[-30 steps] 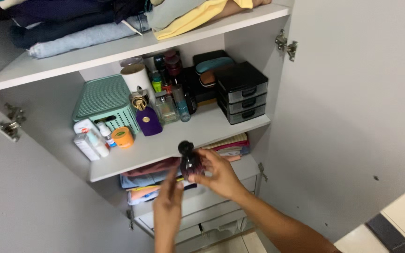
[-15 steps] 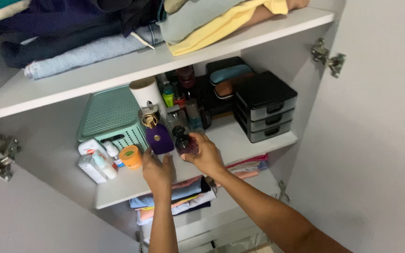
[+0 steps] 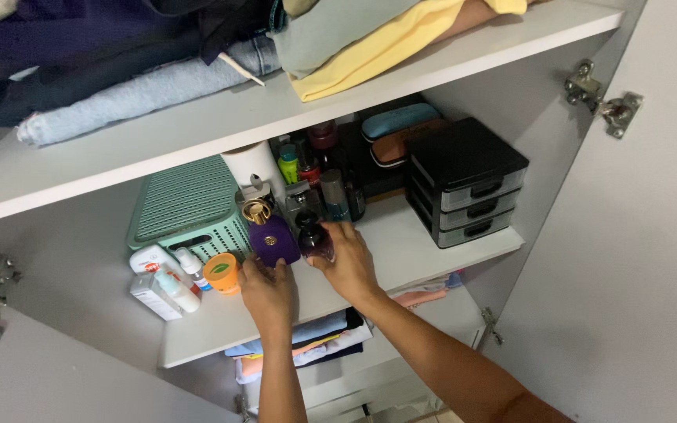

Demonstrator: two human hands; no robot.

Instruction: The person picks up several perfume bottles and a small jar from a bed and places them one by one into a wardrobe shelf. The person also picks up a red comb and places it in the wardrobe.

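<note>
Right hand (image 3: 348,262) grip pinches dark round perfume bottle (image 3: 313,239) on shelf (image 3: 401,235), just right of purple bottle (image 3: 273,239). Left hand (image 3: 266,288) fingers touch purple bottle's base; closed or not, cannot tell. Best set bottle upright, clear of neighbours.

Your right hand (image 3: 348,265) grips the dark perfume bottle (image 3: 313,237) on the middle shelf (image 3: 401,235); your left hand (image 3: 268,288) touches the purple bottle (image 3: 272,239) just left.

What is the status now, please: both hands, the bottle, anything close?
Right hand holds dark perfume bottle at middle shelf. Left hand touches purple bottle. Orange jar and other bottles crowd close.
</note>
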